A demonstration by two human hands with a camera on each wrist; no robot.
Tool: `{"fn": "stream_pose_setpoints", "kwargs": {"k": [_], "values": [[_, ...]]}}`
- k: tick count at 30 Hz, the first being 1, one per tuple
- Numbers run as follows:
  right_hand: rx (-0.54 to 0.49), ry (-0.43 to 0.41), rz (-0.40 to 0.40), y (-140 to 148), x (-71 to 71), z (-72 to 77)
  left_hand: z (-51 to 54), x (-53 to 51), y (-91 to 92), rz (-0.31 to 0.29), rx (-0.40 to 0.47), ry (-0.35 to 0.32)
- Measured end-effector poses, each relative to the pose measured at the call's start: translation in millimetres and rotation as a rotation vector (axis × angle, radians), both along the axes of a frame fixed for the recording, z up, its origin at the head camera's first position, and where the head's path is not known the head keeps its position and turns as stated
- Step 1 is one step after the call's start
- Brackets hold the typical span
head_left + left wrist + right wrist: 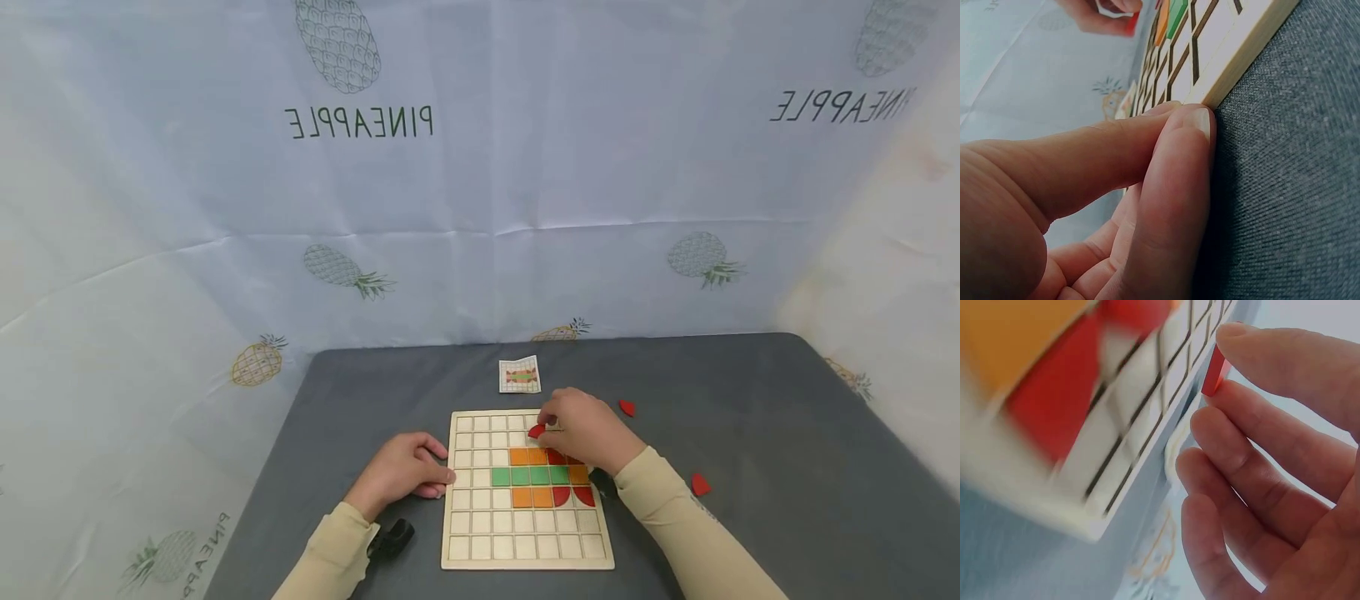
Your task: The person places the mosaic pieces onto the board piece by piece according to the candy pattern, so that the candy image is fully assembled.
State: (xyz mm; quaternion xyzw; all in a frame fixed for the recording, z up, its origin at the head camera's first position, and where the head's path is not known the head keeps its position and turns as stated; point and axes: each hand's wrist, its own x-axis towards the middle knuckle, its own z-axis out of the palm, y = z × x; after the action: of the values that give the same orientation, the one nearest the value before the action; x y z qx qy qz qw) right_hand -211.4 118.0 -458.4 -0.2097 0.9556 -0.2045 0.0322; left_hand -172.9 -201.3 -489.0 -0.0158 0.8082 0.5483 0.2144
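Observation:
A wooden grid board (471, 523) lies on the table, with several green tiles (521, 476), orange tiles (531, 497) and red curved-edged tiles (561, 496) set in its squares. My left hand (405, 468) holds the board's left edge between thumb and index finger; the left wrist view has the thumb (1179, 169) against that edge. Over the board's upper right part, my right hand (588, 429) pinches a red curved-edged tile (536, 431) between thumb and index finger. That tile (1213, 372) is seen edge-on in the right wrist view. The right hand partly covers the board's upper right squares.
Behind the board lies a small printed card (519, 375) with a coloured grid pattern. Two loose red tiles, one farther back (627, 407) and one nearer (701, 484), lie right of the board on the grey table (780, 433). A pineapple-print cloth (510, 183) hangs behind.

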Motion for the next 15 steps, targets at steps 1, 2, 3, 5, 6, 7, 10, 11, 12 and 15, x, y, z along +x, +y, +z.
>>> {"fn": "stream_pose_setpoints", "kwargs": {"k": [1, 2, 3, 5, 6, 7, 10, 11, 12, 15], "values": [[-0.003, 0.001, 0.018, -6, 0.5, -1.3, -0.2, 0.4, -0.4, -0.001, 0.004, 0.000], [-0.004, 0.009, 0.038, -11, 1.2, -2.4, -0.1, 0.8, -0.9, -0.001, 0.007, -0.001], [-0.006, 0.016, 0.057, -15, 2.1, -2.8, 0.0, 0.5, -0.7, -0.002, 0.009, -0.001], [-0.011, 0.028, 0.088, -22, 3.8, -3.9, 0.2, 0.0, -0.1, -0.003, 0.016, -0.002], [-0.012, 0.032, 0.099, -25, 4.5, -4.9, 0.1, -0.1, 0.2, -0.002, 0.017, -0.003], [-0.011, 0.041, 0.114, -28, 5.4, -5.6, 0.0, -0.2, 0.5, -0.002, 0.016, -0.003], [-0.003, 0.054, 0.152, -36, 7.5, -7.1, -0.6, -0.5, 1.0, 0.001, 0.013, 0.000], [0.007, 0.061, 0.164, -38, 8.0, -7.7, -0.8, -0.5, 1.1, 0.002, 0.012, 0.002], [0.017, 0.066, 0.176, -40, 8.5, -8.3, -1.0, -0.6, 1.2, 0.003, 0.013, 0.003], [0.041, 0.088, 0.207, -44, 10.0, -8.6, -1.6, -0.9, 1.6, 0.006, 0.012, 0.004]]}}
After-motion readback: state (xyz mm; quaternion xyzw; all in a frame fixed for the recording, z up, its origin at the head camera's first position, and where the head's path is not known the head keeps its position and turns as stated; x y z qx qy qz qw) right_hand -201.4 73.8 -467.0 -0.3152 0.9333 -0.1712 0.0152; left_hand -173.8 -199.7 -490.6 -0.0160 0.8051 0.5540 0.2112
